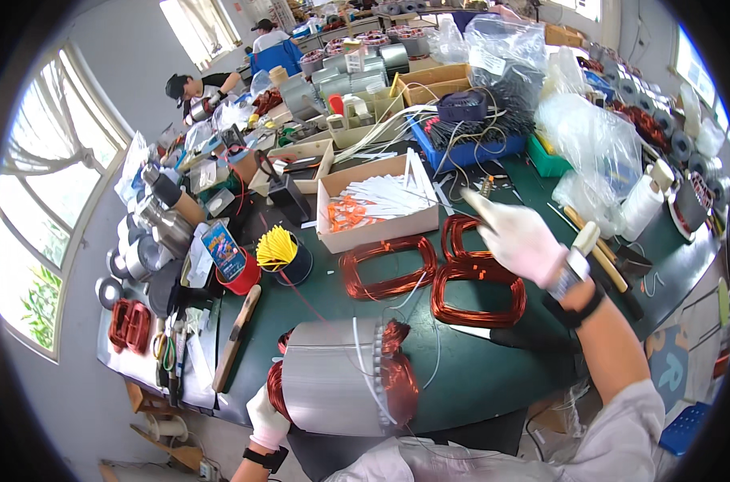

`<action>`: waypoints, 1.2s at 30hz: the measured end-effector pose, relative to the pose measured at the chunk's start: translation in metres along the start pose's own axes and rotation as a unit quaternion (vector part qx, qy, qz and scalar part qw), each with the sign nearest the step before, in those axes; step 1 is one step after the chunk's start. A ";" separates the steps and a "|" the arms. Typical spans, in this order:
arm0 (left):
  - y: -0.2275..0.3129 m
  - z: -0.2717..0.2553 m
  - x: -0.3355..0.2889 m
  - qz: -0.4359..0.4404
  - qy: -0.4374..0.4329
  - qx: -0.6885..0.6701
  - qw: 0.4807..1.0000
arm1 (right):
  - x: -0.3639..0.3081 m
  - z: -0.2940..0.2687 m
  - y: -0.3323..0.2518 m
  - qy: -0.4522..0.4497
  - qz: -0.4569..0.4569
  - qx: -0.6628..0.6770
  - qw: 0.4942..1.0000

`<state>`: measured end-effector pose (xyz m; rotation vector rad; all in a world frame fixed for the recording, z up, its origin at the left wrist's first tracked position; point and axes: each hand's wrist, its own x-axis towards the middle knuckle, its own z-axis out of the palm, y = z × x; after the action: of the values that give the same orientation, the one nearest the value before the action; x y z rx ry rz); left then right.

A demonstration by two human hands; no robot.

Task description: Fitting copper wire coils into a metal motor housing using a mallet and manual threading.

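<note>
Copper-wound grey metal stator (345, 376) lies at six o'clock on the dark green surface (469, 377); the gloved left hand (266, 418) grips its near end. The gloved right hand (519, 238) is raised at three o'clock, fingers loosely spread, holding nothing visible. Loose copper wire coils (433, 269) and a cardboard box of white strips (375, 205) lie behind.

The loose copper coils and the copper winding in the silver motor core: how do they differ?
The loose copper coils lie flat on the green table, apart from any core; the winding is set in the silver motor core. No hand touches the coils: the right hand is raised above them, while the left hand touches the core. Both are reddish copper wire.
</note>
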<state>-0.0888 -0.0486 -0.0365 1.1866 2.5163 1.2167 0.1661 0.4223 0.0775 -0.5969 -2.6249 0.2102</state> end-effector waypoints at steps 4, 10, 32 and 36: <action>-0.017 0.014 0.002 -0.060 0.031 -0.068 0.995 | -0.108 -0.030 0.011 0.041 0.127 0.018 0.991; -0.052 0.012 -0.006 -0.160 0.036 -0.251 0.954 | -0.210 -0.037 0.017 0.045 0.320 -0.054 0.945; 0.061 0.024 0.098 -0.045 -0.248 -0.444 0.860 | -0.174 -0.066 -0.017 0.022 0.269 -0.097 0.958; 0.036 0.032 0.111 0.082 -0.272 -0.331 0.900 | -0.173 -0.082 -0.088 -0.094 0.182 -0.093 0.974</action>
<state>-0.1309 0.0608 -0.0081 1.3107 1.4514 1.3660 0.3100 0.2708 0.1053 -1.1777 -2.7120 0.1366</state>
